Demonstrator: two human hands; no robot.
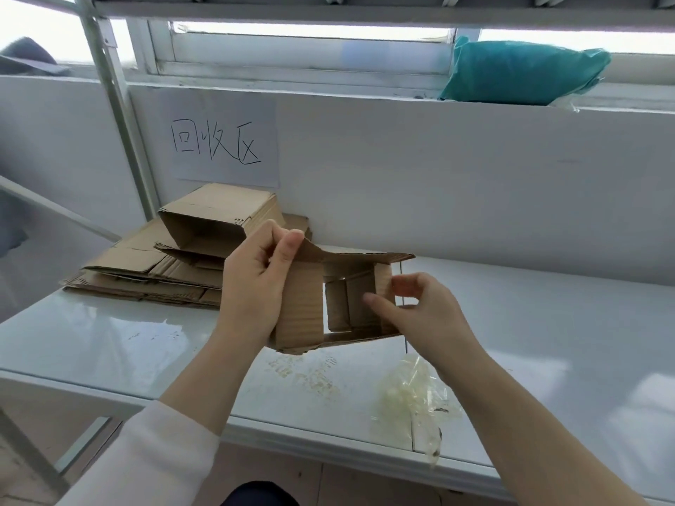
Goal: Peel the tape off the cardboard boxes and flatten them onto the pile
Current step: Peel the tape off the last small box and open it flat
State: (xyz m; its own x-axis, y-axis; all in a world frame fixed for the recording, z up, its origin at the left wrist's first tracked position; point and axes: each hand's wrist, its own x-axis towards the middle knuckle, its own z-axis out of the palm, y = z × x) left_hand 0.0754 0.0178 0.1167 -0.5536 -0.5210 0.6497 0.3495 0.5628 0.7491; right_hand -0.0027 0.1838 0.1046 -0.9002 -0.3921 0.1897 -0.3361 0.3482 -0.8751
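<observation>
Cardboard box (pixel 299 308), open at both ends and showing no tape that can be made out, is held just above the white table (pixel 109 341) near the middle of the scene, between a person's two hands. Its walls stand apart, so it is not yet flat.

To the far left, against the wall, lies the pile (pixel 146 272) of flattened cartons. The topmost piece there gapes like a sleeve rather than lying fully pressed. A crumpled wad of clear tape (pixel 409 396) sits on the near right of the table, with pale crumbs (pixel 310 378) scattered beside it. Judging by this, the peeling of this box looks done, and what remains is to collapse it and lay it on the pile.

The left hand (pixel 252 283) grips the box's upper left flap, fingers curled round it and the thumb pressed on top. The right hand (pixel 427 315) reaches in from the right, and its forefinger and thumb appear to pinch the box's right wall, the other fingers loosely bent. A handwritten sign (pixel 222 140) is fixed to the wall above the pile.
</observation>
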